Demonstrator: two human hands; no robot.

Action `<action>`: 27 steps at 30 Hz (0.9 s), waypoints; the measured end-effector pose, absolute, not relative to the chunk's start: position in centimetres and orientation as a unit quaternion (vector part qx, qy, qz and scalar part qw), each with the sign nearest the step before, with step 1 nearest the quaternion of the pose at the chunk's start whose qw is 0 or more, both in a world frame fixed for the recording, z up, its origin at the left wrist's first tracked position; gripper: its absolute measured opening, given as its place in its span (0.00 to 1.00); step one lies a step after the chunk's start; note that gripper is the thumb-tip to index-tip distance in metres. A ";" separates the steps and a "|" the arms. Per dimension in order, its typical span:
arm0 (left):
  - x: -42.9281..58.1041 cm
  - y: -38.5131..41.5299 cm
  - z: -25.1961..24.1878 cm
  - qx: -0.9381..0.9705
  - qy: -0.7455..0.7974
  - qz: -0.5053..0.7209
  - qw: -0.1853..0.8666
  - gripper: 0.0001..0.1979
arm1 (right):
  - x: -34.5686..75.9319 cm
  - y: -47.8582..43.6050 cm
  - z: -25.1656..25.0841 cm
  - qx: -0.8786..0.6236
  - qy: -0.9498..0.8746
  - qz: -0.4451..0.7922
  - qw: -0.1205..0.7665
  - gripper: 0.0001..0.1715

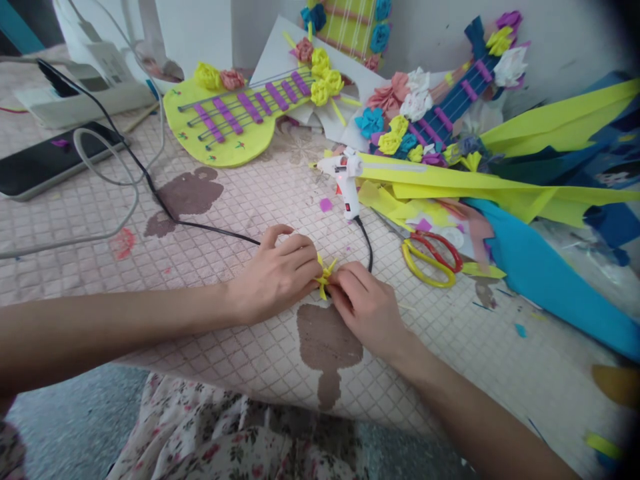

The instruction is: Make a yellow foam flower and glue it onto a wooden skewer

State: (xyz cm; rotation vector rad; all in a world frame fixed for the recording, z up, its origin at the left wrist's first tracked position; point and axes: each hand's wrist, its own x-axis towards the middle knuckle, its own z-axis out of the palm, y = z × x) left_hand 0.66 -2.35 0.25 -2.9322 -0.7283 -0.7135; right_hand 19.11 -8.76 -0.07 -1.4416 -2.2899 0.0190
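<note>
A small yellow paper flower (325, 275) with thin pointed petals is pinched between both my hands, just above the quilted cloth. My left hand (281, 273) is closed on its left side, knuckles up. On the other side, the fingertips of my right hand (369, 307) grip its edge. Beyond the hands a white glue gun (347, 180) rests on the cloth, a red light showing on it. Its black cord runs down behind my right hand. Scissors (433, 259) with red and yellow handles lie to the right.
Paper guitars, one yellow (225, 120) and one blue (450, 107), stand at the back with crepe flowers. Yellow crepe strips (500, 187) and a blue paper sheet (550, 273) spread rightward. A phone (55, 160), a power strip (75, 100) and looping cables occupy the left.
</note>
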 end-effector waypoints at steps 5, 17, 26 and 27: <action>0.7 -2.3 0.3 -0.946 -0.232 -0.224 0.024 0.09 | 19.0 -8.7 -0.1 -0.523 -0.830 -0.003 0.196 0.12; 0.7 -2.3 0.2 -0.951 -0.216 -0.220 0.020 0.08 | 19.3 -8.7 -0.5 -0.523 -0.817 0.049 0.236 0.09; 0.2 -2.3 0.4 -0.942 -0.228 -0.244 -0.021 0.06 | 20.4 -8.8 0.5 -0.523 -0.811 0.105 0.240 0.04; 0.2 -2.3 0.4 -0.941 -0.229 -0.248 -0.021 0.06 | 20.6 -8.7 0.7 -0.516 -0.818 0.108 0.230 0.04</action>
